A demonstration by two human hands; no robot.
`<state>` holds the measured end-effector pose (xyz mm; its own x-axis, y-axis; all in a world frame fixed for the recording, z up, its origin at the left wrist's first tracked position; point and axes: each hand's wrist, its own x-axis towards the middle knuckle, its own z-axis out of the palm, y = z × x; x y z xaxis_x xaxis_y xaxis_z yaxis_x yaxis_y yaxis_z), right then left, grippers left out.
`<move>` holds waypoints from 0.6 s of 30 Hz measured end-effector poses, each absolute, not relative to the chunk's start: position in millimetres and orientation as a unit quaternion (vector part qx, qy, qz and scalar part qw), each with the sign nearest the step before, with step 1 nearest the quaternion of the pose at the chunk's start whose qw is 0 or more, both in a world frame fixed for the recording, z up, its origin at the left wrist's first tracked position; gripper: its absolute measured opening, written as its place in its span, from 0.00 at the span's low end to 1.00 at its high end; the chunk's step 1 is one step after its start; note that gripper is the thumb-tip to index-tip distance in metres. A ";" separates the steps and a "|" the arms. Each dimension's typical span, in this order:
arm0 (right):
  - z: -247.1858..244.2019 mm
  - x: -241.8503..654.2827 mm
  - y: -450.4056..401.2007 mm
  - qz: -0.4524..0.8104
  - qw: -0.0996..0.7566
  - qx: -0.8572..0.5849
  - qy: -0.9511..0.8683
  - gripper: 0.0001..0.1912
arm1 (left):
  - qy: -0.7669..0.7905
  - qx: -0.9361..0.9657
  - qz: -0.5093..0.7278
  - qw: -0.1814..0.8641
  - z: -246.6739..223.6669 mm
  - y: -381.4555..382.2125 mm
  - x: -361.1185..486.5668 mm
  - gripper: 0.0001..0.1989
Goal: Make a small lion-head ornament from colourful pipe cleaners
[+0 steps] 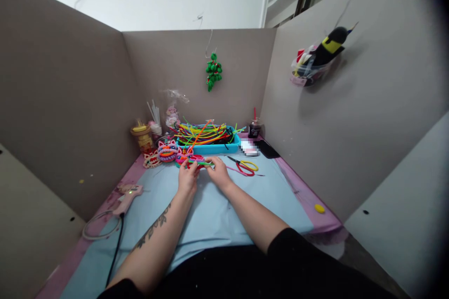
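Observation:
My left hand is closed on a colourful craft piece of red, pink and green fuzzy stems, near the table's middle. My right hand pinches the right end of its green stem. Part of the piece is hidden behind my fingers. Just left of it lie a pink, purple and orange woven piece and a red and cream one. Scissors with yellow and red handles rest right of my right hand, with a pink stem beside them.
Behind my hands stands a blue tray of coloured stems. A pink glue gun with its cable lies at left. Cups stand at both back corners, a black phone-like object at back right. Partition walls enclose the table.

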<state>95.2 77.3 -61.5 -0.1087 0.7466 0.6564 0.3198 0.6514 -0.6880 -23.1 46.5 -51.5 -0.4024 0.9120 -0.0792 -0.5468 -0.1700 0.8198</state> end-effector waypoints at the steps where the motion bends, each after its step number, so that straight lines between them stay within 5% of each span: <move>1: -60.0 95.6 75.3 0.170 0.555 -0.364 -0.729 0.08 | 0.407 0.232 0.736 0.489 -50.8 45.7 -22.6 0.29; 12: -51.3 98.1 70.5 0.158 0.554 -0.364 -0.732 0.08 | 0.413 0.243 0.744 0.465 -51.3 47.3 -23.5 0.31; 18: -48.7 102.1 71.7 0.352 0.556 -0.319 -0.682 0.15 | 0.375 0.193 0.736 0.530 -47.5 48.8 -30.7 0.24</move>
<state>102.1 71.7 -48.7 -0.1783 0.8267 0.5336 0.0439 0.5484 -0.8351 -30.7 48.8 -47.5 -0.3636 0.9247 -0.1127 -0.6344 -0.1572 0.7568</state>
